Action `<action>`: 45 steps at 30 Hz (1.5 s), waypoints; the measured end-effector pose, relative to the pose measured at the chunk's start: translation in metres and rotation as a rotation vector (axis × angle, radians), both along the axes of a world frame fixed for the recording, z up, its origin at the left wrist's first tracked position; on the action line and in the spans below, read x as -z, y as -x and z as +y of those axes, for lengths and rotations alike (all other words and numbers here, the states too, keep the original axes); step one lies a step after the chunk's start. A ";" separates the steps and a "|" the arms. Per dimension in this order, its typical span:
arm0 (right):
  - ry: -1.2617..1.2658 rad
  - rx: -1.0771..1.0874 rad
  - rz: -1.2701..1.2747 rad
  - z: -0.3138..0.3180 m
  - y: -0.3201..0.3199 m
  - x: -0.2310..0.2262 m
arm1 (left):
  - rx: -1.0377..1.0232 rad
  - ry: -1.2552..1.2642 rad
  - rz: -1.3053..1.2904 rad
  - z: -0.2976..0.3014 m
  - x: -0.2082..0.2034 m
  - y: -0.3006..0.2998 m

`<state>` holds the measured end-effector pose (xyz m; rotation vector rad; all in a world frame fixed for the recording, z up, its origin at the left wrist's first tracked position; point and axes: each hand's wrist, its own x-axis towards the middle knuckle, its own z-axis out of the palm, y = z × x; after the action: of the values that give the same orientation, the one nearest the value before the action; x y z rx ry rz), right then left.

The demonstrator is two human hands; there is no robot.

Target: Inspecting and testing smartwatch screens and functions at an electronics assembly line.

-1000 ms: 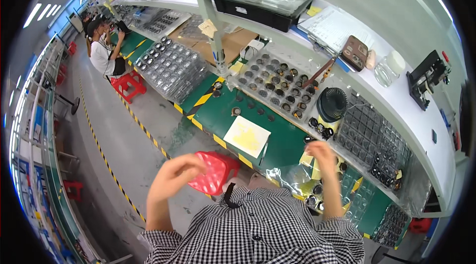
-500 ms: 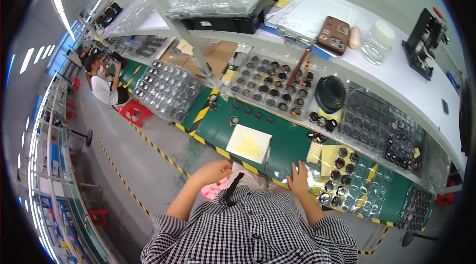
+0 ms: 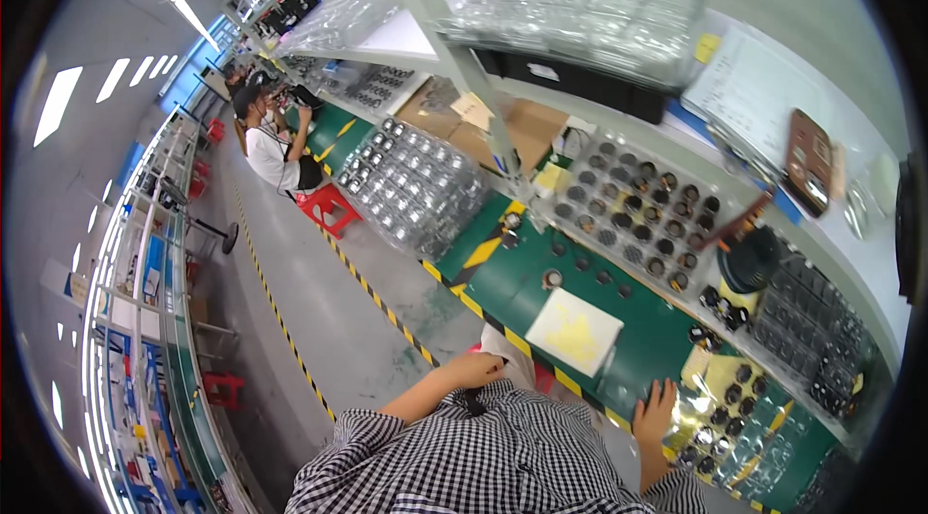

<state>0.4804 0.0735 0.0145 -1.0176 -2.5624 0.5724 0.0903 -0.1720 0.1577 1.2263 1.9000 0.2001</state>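
My left hand is held low over my lap with its fingers curled in. Something small and black shows by its fingertips, and I cannot make out what it is. Flat on the front edge of the green workbench lies my right hand, fingers stretched and holding nothing. Between the hands, farther in, sits a white square pad with yellow on top. Just right of my right hand is a clear plastic tray with round black parts over yellow sheets. A small ring-shaped part stands behind the pad.
Along the back stand a tray of round black parts and a black round object. A stack of clear trays is at the left. The shelf above holds a brown case and papers. A co-worker sits far left.
The view has swung right, so the bench appears shifted rightward. My left hand has drawn in over my lap, fingers curled. My right hand stays flat at the bench edge.
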 end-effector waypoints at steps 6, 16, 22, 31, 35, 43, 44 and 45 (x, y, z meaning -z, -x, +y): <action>-0.012 0.025 -0.111 -0.005 -0.010 0.016 | 0.217 -0.047 0.002 -0.013 0.143 0.110; -0.159 -0.039 -0.418 -0.012 0.023 -0.004 | 0.398 -0.131 -0.253 -0.052 0.273 0.174; -0.117 -0.051 -0.460 -0.015 0.040 -0.022 | 0.352 -0.182 -0.511 -0.080 0.220 0.179; -0.452 -0.147 0.235 -0.146 0.238 -0.177 | 0.570 -1.090 -0.681 -0.186 -0.072 0.227; -0.241 -0.833 0.619 -0.236 0.340 -0.232 | 0.824 -1.411 -0.953 -0.184 -0.065 0.205; -0.030 -1.058 0.891 -0.380 0.319 -0.287 | 1.047 -1.653 -1.069 -0.177 -0.065 0.179; -0.088 -1.006 0.946 -0.386 0.314 -0.288 | 1.081 -1.681 -1.105 -0.171 -0.067 0.174; -0.131 -0.987 1.003 -0.386 0.313 -0.286 | 1.090 -1.722 -1.113 -0.169 -0.068 0.171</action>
<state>0.1670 -0.3123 0.3008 0.5840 -1.9188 0.8248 -0.0804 -0.3410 0.2256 2.1591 -0.4147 1.6234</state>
